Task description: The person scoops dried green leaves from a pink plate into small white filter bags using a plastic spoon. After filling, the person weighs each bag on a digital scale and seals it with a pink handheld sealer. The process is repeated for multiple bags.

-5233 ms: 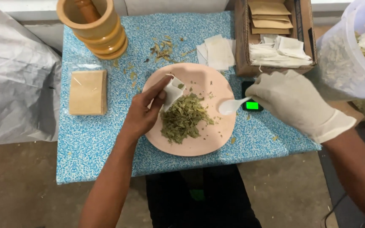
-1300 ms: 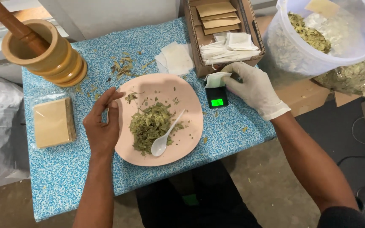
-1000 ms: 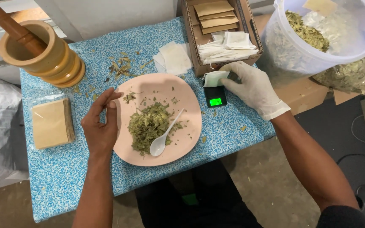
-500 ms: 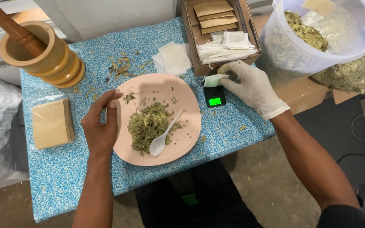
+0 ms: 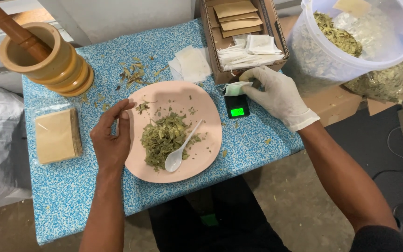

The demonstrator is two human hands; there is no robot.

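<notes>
Since the frame of half a second ago, the small white filter bag (image 5: pixel 237 87) has been kept over the small black scale (image 5: pixel 237 106), with little change of place; the plate-side hand has not shifted. The bag is pinched at its right end between thumb and forefinger of the gloved right hand (image 5: pixel 276 95), those fingers being closed on it. Its long axis runs roughly left to right, slightly tilted, at the upper middle of the frame; whether it rests on the scale's platform or is held just above cannot be told. The scale's green display is lit below the bag.

The bare left hand (image 5: pixel 110 140) is laid against the left rim of the pink plate (image 5: pixel 211 140), fingers curled loosely, nothing grasped. The right hand is thus the nearer to the bag, the left lying well apart at lower left.

On the plate, dried green leaves (image 5: pixel 162 137) are heaped, with a white plastic spoon (image 5: pixel 180 151) lying beside them. Above the scale a cardboard box (image 5: pixel 209 56) of bags and envelopes is set on the blue speckled worktop (image 5: pixel 71 196). A wooden mortar (image 5: pixel 52 63) stands at upper left, a clear tub (image 5: pixel 346 51) of leaves at upper right.
</notes>
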